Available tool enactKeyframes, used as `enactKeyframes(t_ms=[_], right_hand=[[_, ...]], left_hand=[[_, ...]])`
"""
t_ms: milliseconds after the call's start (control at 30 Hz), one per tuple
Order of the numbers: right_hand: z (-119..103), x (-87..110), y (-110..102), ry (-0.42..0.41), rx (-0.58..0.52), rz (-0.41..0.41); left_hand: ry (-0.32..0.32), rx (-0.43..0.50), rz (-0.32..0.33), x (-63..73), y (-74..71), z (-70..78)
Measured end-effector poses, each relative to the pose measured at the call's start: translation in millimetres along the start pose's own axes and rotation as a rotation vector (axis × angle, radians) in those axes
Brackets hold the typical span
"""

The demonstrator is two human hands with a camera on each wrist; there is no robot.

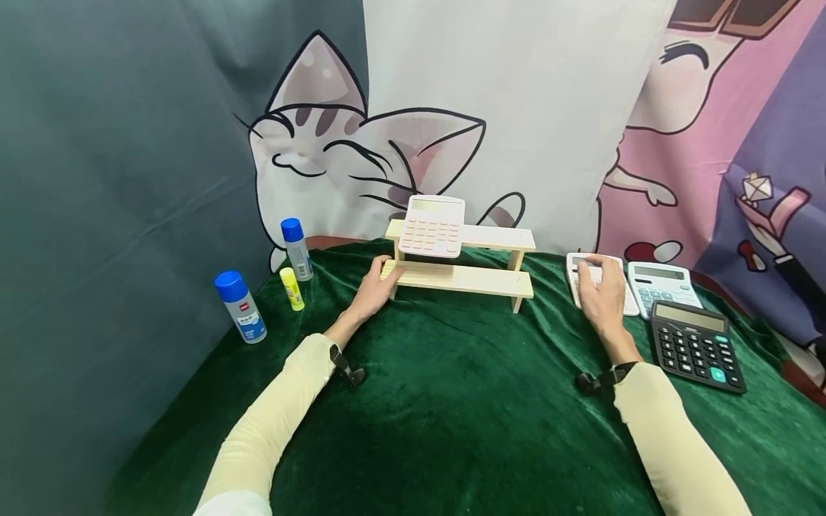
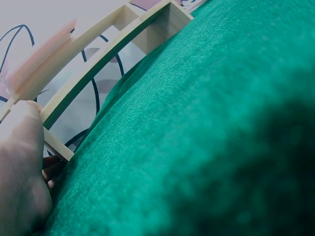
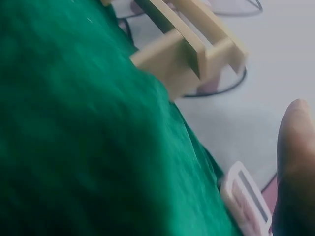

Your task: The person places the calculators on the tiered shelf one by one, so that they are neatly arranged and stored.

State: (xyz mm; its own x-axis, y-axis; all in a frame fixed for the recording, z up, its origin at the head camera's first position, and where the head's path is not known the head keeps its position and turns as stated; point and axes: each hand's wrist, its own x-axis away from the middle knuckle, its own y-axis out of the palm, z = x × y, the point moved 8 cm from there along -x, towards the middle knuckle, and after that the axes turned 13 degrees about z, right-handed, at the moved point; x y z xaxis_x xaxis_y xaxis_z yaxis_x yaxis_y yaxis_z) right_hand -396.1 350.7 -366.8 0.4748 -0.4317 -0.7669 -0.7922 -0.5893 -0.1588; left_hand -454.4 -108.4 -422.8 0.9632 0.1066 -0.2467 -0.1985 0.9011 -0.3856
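Note:
A two-tier wooden stand is on the green cloth, and a pink-and-white calculator leans on the left of its upper shelf. My left hand grips the left end of the lower shelf, its thumb on top and fingers around the side; the left wrist view shows the hand there too. My right hand is over a second pink-and-white calculator, covering much of it. In the right wrist view the thumb is extended beside that calculator, apart from it; the other fingers are out of that view.
Right of that hand lie a white-and-blue calculator and a black calculator overlapping its lower edge. On the left stand two blue-capped bottles and a yellow glue stick. A printed curtain hangs behind the cloth-covered table.

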Motion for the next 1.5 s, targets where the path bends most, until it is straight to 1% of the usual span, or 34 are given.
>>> enactKeyframes(t_ms=[67,200,300,400,533,700,833,1200,1500], right_hand=[[12.0,-0.5,-6.5,0.041,0.033,0.002],[35.2,2.5,-16.6,0.13,0.122,-0.027],[43.8,4.0,-20.1,0.144,0.162,-0.036],[45.7,3.5,-21.4,0.13,0.203,-0.048],[49.1,4.7,-21.4,0.124,0.31,-0.1],[59.5,10.3,-20.3,0.135,0.441,-0.217],[67.0,14.6,-16.4,0.134,0.514,-0.321],[62.0,16.2,-6.5,0.039,0.579,-0.45],[58.9,17.8,-3.9,0.022,0.598,-0.478]], left_hand=[[0.006,-0.003,-0.002,-0.5,0.7,1.7],[0.006,0.0,-0.01,-1.8,2.5,2.7],[0.005,0.001,-0.012,-2.6,2.1,1.4],[0.001,0.011,-0.01,-2.4,0.9,0.1],[-0.009,0.017,0.0,-0.5,-0.5,-2.2],[-0.013,0.009,-0.003,2.1,0.3,-3.2],[-0.006,0.009,-0.003,1.9,0.7,-2.6],[-0.001,0.011,0.001,-1.3,-0.9,-0.1],[0.004,0.007,0.003,-0.5,-1.0,1.6]])
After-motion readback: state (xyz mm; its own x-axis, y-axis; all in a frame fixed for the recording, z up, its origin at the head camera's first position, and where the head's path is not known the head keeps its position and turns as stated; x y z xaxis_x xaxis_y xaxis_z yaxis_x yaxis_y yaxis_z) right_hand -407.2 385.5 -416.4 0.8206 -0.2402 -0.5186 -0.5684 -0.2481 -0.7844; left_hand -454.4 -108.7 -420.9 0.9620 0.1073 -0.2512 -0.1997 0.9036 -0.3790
